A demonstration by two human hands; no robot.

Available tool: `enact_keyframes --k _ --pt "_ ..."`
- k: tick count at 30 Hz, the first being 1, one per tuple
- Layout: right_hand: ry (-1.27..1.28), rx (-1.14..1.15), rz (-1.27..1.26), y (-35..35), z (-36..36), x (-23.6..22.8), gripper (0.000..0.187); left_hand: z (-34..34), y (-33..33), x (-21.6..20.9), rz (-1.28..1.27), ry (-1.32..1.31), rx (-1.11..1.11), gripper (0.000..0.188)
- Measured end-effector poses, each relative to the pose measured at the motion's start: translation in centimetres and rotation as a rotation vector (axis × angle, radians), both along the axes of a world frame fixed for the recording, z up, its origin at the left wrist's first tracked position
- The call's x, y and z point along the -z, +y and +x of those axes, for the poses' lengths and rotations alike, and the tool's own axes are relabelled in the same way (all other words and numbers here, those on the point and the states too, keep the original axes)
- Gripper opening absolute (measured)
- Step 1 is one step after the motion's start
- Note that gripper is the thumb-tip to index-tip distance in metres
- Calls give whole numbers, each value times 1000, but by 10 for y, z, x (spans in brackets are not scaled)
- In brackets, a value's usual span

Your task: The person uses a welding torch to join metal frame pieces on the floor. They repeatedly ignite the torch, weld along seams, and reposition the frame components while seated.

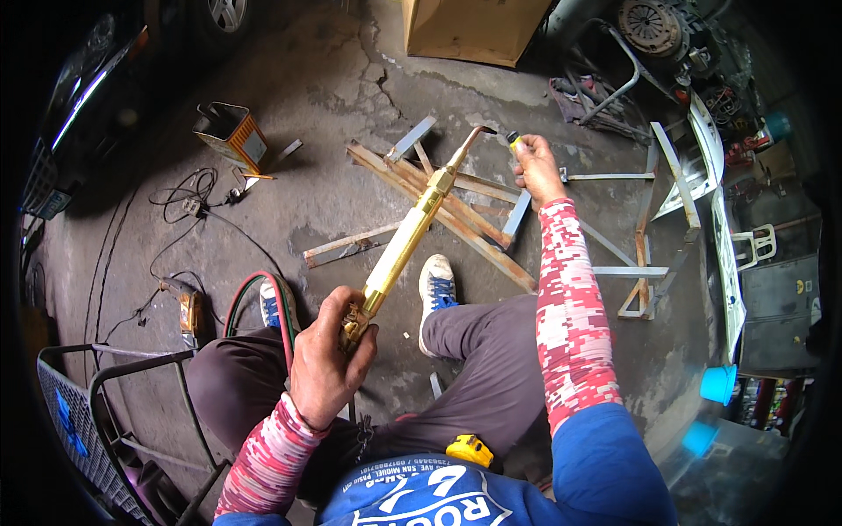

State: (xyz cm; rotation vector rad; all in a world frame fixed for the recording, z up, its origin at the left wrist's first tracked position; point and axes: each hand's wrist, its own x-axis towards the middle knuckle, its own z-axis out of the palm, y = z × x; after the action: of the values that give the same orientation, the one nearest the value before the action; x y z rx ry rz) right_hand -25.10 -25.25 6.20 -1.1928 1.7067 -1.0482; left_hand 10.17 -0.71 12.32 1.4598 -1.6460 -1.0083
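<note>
My left hand is wrapped around the valve end of a brass gas torch. The torch slants up and to the right, away from me, and its thin bent tip ends close to my right hand. In that hand is a small yellow lighter with a dark top, held just right of the tip, a small gap between them. No flame can be made out. A red and green hose pair curves from the floor up behind my left hand; where it joins the torch is hidden.
Rusty metal bars lie crossed on the concrete beyond my feet, with a welded angle-bar frame to their right. At left are a square tin, a power tool, loose cables and a metal rack. A cardboard box stands far off.
</note>
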Motion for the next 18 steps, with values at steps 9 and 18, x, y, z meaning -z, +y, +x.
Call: enact_keyframes --k 9,18 --pt "279 107 -120 -10 -1 2 48 -1 0 1 -45 18 21 44" --pt "749 241 86 0 11 -27 85 -3 4 3 -24 22 28 43"
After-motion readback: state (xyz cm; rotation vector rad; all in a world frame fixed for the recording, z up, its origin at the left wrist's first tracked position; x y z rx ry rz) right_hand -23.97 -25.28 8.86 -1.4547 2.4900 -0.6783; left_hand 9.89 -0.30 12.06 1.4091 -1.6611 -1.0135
